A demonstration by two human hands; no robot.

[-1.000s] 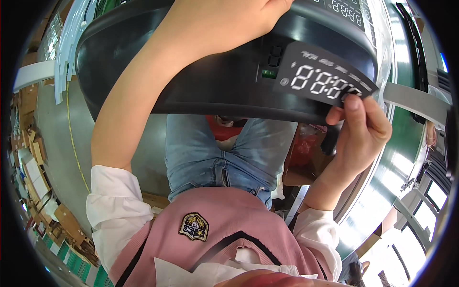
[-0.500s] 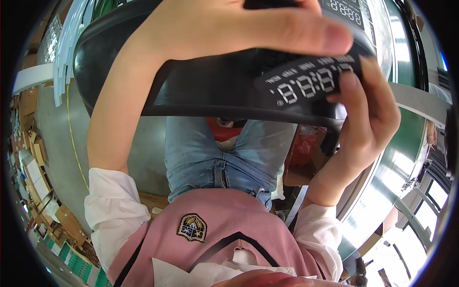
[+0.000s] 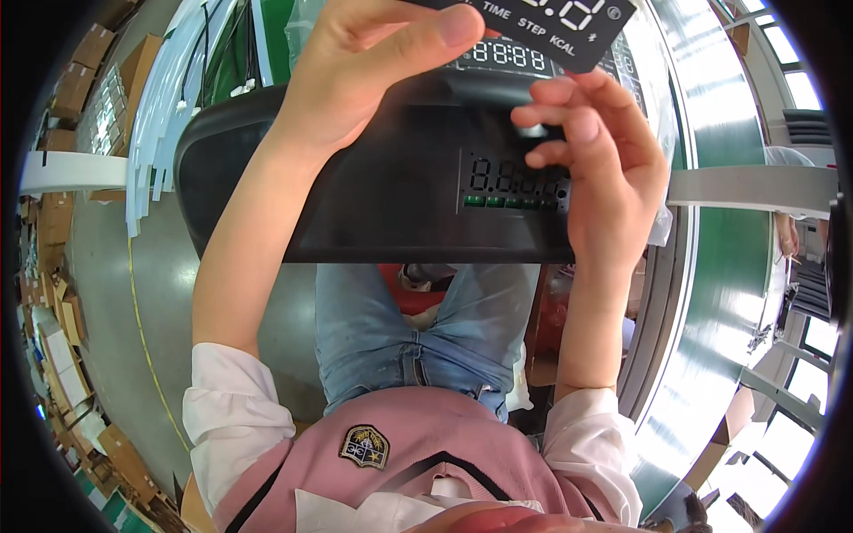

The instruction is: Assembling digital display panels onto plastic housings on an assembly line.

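My left hand (image 3: 364, 75) reaches up to the top of the view, its thumb pressed on a black display overlay sticker (image 3: 524, 25) with white digits and lettering. The sticker is tilted, and its upper part is cut off by the picture's edge. My right hand (image 3: 613, 164) is just below the sticker's right end, fingers bent and apart; whether a fingertip touches the sticker I cannot tell. Below both hands lies a long black plastic housing (image 3: 382, 195) over my lap. Its display window (image 3: 511, 182) shows digit cut-outs and green parts, partly covered by my right fingers.
More black display stickers (image 3: 506, 56) lie beyond the housing. Cables with white plugs (image 3: 242, 87) rest at the far left, near clear plastic strips (image 3: 147, 160). A green work surface (image 3: 724, 231) runs along the right, where another person's hand (image 3: 786, 235) shows. Cardboard boxes (image 3: 120, 453) stand at left.
The sticker has moved up and away from the housing and has turned around. My right hand has drawn off it, its fingers spreading. The housing sits slightly lower in view, its display window now showing.
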